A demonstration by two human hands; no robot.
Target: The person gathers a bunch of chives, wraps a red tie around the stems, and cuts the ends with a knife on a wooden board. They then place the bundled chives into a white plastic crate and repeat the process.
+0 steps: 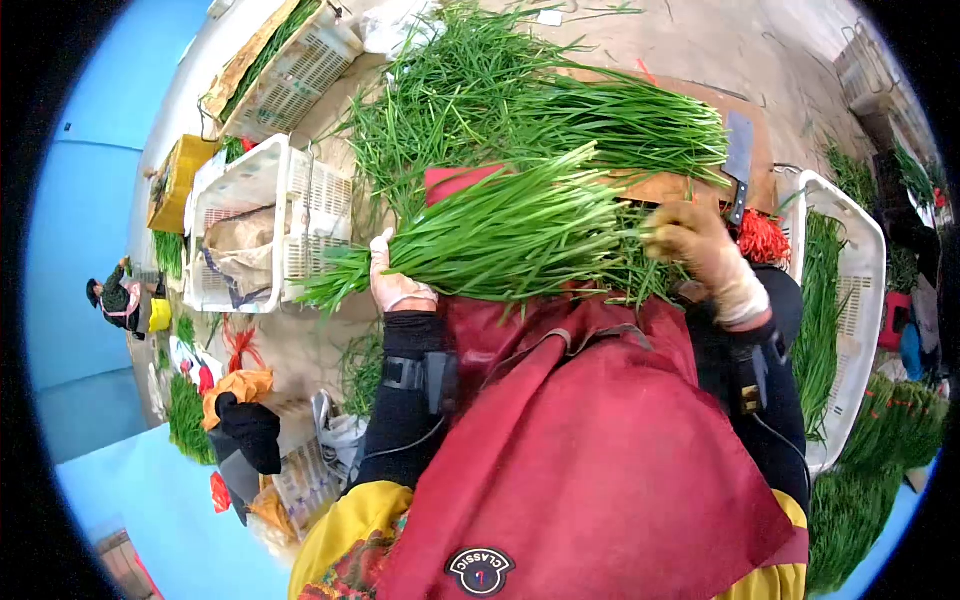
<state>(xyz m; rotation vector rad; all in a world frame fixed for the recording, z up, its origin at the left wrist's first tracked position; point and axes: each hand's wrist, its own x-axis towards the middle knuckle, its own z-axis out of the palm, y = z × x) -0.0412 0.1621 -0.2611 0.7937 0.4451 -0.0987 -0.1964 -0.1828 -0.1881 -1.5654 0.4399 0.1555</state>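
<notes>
A bunch of long green leafy stalks (510, 235) lies across my lap on the red apron (590, 450). My left hand (392, 280), in a pale glove, is wrapped round the leafy end of this bunch. At the cut ends on the right is my right hand (700, 250), in a stained glove, its fingers curled against the stalk ends; what they pinch is too small to tell. Beyond the bunch, more stalks (640, 125) rest on a brown board (760, 150). A cleaver (739, 150) lies on the board beside red ties (762, 238).
At the left stands a white crate (283, 160) with a sack inside, near a yellow box (183, 180). A white crate (870, 250) of stalks is close on my right. Loose stalks (440, 100) cover the floor ahead. Another person (120, 300) is far left.
</notes>
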